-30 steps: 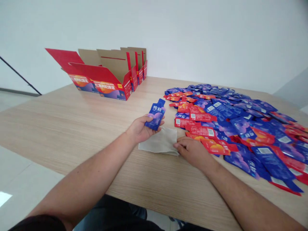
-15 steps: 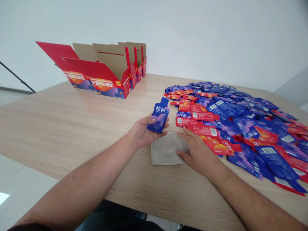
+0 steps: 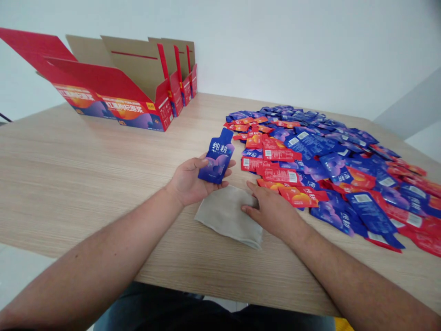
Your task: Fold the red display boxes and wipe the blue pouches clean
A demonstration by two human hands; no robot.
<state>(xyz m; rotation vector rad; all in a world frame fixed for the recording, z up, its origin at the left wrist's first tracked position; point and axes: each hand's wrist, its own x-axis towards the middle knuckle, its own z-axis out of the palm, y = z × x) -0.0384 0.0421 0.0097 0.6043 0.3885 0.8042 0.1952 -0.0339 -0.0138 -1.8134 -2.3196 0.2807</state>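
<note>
My left hand (image 3: 193,181) is closed around a blue spouted pouch (image 3: 217,158) with white lettering and purple round fruit printed on it. The thumb presses on its front and the fingers run behind it, neck pointing up and away. Just below it, a folded grey cloth (image 3: 227,218) lies on the table. My right hand (image 3: 272,209) rests at the cloth's right edge, thumb on the fabric and index finger stretched apart from it. Its other fingers are partly hidden under the hand.
A wide pile of red and blue pouches (image 3: 317,156) spreads over the right side of the wooden table (image 3: 138,156). Open red cardboard boxes (image 3: 131,110) stand in a group at the back left, near the white wall (image 3: 275,50).
The cloth has turned on the table under my right hand, its corner now pointing towards me. My left hand still holds the blue pouch. The whole view has shifted slightly.
</note>
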